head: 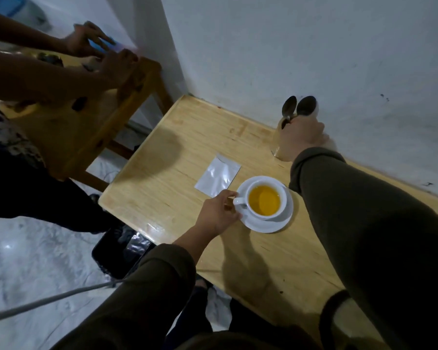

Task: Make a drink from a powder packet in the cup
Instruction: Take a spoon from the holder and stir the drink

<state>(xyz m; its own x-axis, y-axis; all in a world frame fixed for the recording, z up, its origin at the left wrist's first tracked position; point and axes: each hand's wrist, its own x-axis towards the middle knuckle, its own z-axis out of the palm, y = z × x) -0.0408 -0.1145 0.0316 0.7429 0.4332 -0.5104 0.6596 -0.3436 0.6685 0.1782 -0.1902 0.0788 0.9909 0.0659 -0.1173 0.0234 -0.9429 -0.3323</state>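
Note:
A white cup (283, 198) full of orange drink stands on a white saucer (268, 224) on the wooden table (177, 173). My left hand (216, 214) rests at the saucer's left rim, fingers by the cup's handle. A silver powder packet (218, 176) lies flat just behind the cup. At the back of the table, my right hand (301, 135) grips a beige spoon holder (278, 150) with two metal spoons (299, 107) sticking up out of it.
White walls meet at a corner right behind the table. To the left stands a second wooden table (71, 137) where another person's hands (104, 51) are busy. A dark bin (119, 251) sits on the pale floor by the table's near-left edge.

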